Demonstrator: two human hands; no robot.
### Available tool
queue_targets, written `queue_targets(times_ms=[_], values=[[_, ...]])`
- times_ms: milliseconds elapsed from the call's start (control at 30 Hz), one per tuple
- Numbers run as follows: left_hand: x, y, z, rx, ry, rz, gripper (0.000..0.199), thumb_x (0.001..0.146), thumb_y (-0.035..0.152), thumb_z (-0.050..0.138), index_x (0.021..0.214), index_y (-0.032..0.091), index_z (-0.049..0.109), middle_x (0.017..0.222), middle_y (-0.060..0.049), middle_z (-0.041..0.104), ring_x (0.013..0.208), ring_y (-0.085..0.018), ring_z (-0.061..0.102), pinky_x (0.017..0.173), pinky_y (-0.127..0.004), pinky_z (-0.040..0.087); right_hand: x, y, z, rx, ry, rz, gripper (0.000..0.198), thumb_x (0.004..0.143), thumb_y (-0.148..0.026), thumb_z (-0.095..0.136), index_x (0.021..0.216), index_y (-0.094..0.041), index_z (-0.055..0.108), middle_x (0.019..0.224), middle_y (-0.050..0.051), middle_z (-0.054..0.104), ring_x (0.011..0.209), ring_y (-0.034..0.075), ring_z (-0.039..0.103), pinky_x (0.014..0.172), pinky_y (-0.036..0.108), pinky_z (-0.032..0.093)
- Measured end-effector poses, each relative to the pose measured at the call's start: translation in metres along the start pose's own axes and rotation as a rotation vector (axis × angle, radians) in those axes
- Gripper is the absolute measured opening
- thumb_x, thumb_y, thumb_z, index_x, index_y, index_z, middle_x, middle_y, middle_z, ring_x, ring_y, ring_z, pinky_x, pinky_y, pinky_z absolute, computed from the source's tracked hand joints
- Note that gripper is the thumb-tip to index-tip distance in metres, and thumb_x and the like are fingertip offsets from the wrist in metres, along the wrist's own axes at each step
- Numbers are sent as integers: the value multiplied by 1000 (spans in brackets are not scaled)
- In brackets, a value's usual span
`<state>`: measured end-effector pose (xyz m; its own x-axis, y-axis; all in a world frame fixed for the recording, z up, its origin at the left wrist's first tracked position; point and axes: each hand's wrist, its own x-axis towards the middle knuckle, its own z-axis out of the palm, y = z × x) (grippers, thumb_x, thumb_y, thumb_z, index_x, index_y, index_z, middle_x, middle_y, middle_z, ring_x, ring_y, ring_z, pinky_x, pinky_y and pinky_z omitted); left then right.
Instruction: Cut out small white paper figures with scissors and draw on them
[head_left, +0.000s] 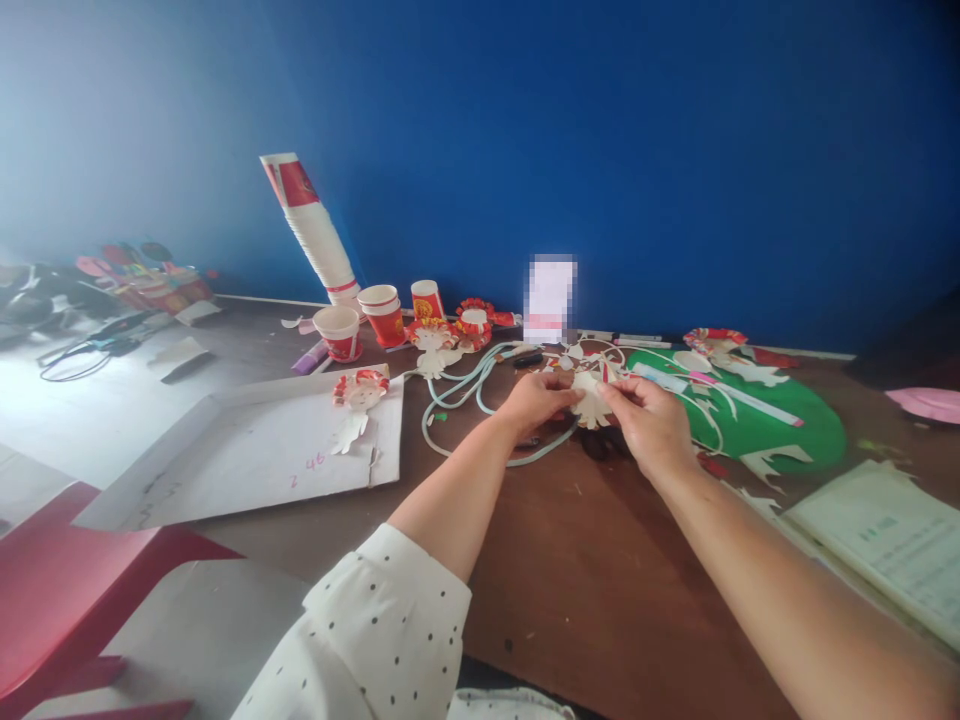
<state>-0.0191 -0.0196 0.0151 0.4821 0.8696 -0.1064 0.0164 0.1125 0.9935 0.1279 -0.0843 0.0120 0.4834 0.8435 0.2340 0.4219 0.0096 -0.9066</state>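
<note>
One white paper cutout [592, 408] sits just right of the frame's centre, pinched at its left edge by the left hand [536, 399] and at its right by the right hand [656, 418]. A green sheet [814, 430] lies to the right; red cups [386, 326] stand left of centre, above a white board [247, 440].

This looks like a craft corner (paper cups [387, 322], markers [750, 400], cut scraps [776, 460]) against a blue wall [525, 130].
</note>
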Motion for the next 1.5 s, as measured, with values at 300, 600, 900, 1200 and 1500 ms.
queue_targets(times_ms=[300,600,900,1200,1500], values=[[6,-6,-3,128,88,41,30,68,37,75,86,14,68,75,-3,64,60,-10,53,57,-24,46,3,-5,-7,-261,-18,-150,41,88,-53,46,80,-21,71,70,4,71,66,20,63,61,28,43],[7,-7,-5,58,124,26,29,69,36,74,86,14,70,69,-1,62,53,-7,49,55,-22,43,4,-2,-7,-356,-3,-276,46,89,-55,40,75,-21,67,63,4,66,58,18,57,58,29,39],[4,0,-5,-12,185,59,30,71,36,73,91,13,73,66,-2,62,57,-9,51,62,-24,45,3,0,-8,-380,-6,-306,47,89,-57,38,75,-21,66,61,3,63,56,18,54,58,29,39],[0,9,-4,-40,151,203,27,73,31,72,94,15,73,90,-5,71,77,-13,61,79,-26,46,4,4,-3,-131,-71,-212,20,77,-36,60,90,-21,64,86,6,72,79,23,67,76,37,50],[-3,9,-5,200,147,353,24,75,35,68,86,14,71,91,-5,65,80,-12,57,77,-24,44,7,6,-3,135,-99,-7,50,66,-34,72,112,-22,58,85,5,73,72,23,68,70,38,54]])
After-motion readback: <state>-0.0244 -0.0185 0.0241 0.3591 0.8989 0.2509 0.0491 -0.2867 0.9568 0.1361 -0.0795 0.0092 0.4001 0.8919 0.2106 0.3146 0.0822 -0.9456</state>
